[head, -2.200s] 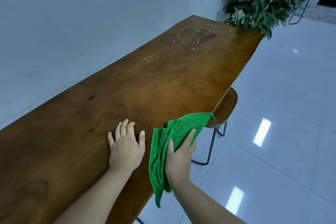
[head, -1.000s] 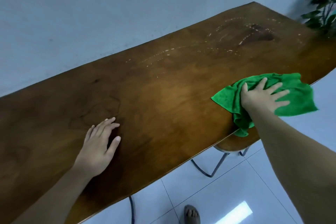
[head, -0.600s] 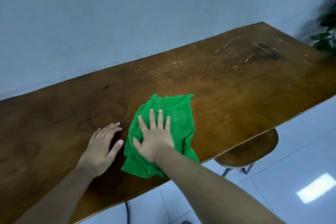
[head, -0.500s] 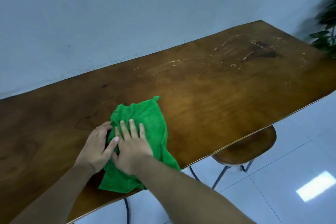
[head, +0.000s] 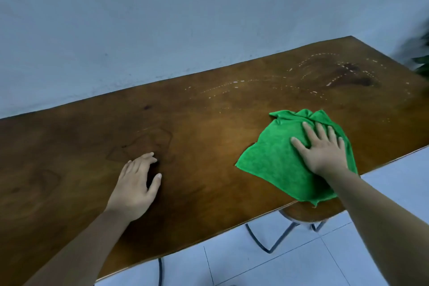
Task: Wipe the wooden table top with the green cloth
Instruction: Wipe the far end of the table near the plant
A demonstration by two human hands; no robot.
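Note:
The long wooden table top (head: pixel 209 127) runs from lower left to upper right along a grey wall. A crumpled green cloth (head: pixel 278 153) lies on its right part, close to the near edge, one corner hanging slightly over. My right hand (head: pixel 322 148) presses flat on the cloth with fingers spread. My left hand (head: pixel 137 183) rests palm down on the bare wood to the left, holding nothing. Pale dotted streaks (head: pixel 308 76) mark the far right of the top.
A round wooden stool (head: pixel 308 213) with dark metal legs stands under the table's near edge, below the cloth. Glossy white floor tiles (head: pixel 290 262) lie to the lower right. Blurred plant leaves (head: pixel 422 58) show at the right edge, beyond the table's end.
My right hand has swept the cloth from beside my left hand to the right, toward the table's near right edge. My left hand stays planted on the wood.

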